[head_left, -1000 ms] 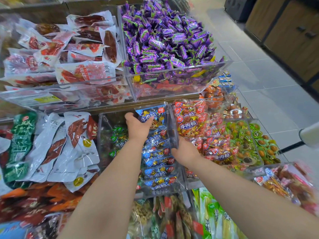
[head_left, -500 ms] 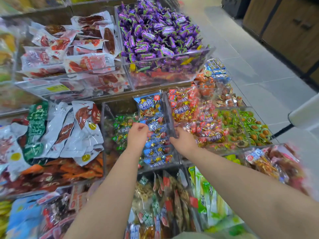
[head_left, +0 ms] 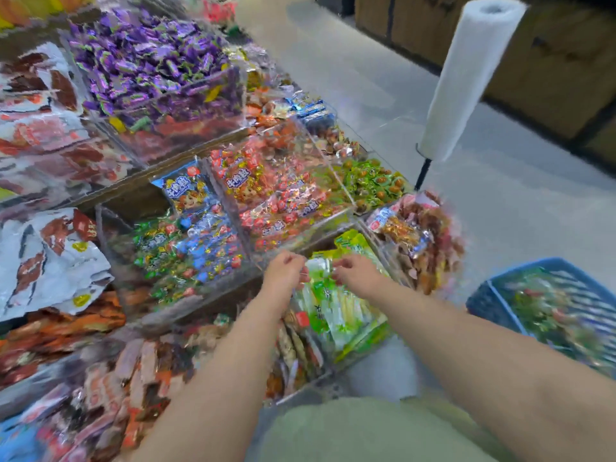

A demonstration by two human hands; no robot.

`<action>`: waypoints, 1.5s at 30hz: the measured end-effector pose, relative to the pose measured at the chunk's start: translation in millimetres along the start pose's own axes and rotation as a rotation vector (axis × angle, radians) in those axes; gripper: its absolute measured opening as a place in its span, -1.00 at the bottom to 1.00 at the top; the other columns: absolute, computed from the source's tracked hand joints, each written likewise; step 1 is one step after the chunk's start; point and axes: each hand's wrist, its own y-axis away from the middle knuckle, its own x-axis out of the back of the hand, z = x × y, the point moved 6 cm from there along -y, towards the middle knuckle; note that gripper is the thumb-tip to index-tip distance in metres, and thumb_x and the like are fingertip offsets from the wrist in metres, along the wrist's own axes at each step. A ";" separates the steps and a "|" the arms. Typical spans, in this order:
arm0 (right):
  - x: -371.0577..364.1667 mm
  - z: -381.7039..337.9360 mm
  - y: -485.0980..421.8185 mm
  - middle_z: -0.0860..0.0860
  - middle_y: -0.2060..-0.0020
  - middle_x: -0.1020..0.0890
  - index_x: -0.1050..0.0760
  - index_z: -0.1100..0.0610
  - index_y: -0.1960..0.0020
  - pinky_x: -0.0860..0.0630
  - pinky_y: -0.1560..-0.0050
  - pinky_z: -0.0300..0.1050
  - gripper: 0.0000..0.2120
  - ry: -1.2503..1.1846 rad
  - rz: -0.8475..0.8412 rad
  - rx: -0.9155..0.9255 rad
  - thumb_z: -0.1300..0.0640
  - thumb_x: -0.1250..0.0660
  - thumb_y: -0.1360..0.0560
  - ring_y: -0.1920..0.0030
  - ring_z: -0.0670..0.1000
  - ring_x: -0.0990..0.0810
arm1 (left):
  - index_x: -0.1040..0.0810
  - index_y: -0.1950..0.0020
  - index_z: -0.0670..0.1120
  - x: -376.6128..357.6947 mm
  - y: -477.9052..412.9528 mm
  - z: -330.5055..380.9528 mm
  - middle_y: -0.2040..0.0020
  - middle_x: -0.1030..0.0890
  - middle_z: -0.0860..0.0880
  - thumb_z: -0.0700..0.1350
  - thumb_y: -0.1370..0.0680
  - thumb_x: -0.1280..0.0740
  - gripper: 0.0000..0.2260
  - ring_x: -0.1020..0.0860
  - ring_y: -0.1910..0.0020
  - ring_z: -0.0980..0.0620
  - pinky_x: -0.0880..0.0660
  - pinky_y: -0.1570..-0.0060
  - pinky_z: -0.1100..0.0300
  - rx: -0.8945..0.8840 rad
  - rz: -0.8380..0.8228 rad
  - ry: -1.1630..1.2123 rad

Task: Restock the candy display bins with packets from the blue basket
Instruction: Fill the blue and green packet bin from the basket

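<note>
The blue basket (head_left: 480,296) stands on the floor at the lower right, with blurred colourful packets inside. A clear display bin holds blue candy packets (head_left: 206,241), and green candies (head_left: 150,248) lie to its left. My left hand (head_left: 283,271) and my right hand (head_left: 355,275) hover close together in front of that bin, above a stack of green packets (head_left: 336,305). Both hands have loosely curled fingers and nothing shows in them. The frame is motion-blurred.
Neighbouring bins hold red candy packets (head_left: 276,195), purple wrapped sweets (head_left: 146,61) and green-wrapped candies (head_left: 373,181). A white roll on a black stand (head_left: 466,78) leans over the grey floor on the right. Bagged snacks (head_left: 50,255) fill the left shelves.
Both hands have pulled back out of the blue packet bin toward me and to the right. The view has swung right, bringing the blue basket into sight.
</note>
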 end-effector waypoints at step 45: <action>299.9 508.2 171.0 0.17 -0.14 -0.54 -0.35 0.22 -0.34 -0.43 0.00 -0.11 -0.55 -0.807 0.702 -1.079 0.14 -0.34 -0.50 -0.03 0.10 -0.51 | -0.45 -0.05 -0.11 -637.5 32.5 -124.5 0.18 -0.55 -0.08 -0.13 -0.62 -0.15 -0.88 -0.51 0.29 0.02 -0.45 0.32 0.20 0.272 -0.992 -1.269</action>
